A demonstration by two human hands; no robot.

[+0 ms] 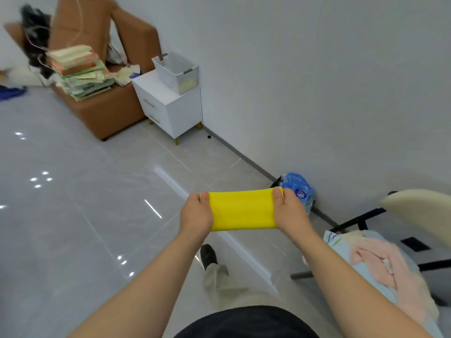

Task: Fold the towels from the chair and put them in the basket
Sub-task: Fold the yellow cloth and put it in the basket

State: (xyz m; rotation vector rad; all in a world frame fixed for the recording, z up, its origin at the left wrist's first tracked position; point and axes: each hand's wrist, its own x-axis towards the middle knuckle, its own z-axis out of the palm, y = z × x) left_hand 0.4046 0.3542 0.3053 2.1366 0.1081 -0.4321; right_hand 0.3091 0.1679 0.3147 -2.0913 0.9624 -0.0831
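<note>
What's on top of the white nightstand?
A white perforated plastic basket stands on the white two-drawer nightstand. Something yellowish shows through its side holes; the rest inside is hidden.

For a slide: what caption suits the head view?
Left hand and right hand grip a folded yellow towel; white basket sits on the nightstand.

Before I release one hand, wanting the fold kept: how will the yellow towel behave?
Probably floppy: the towel spans flat only because left hand and right hand pull its ends apart. Likely light, since thumb pinches carry it. One end would probably droop.
</note>
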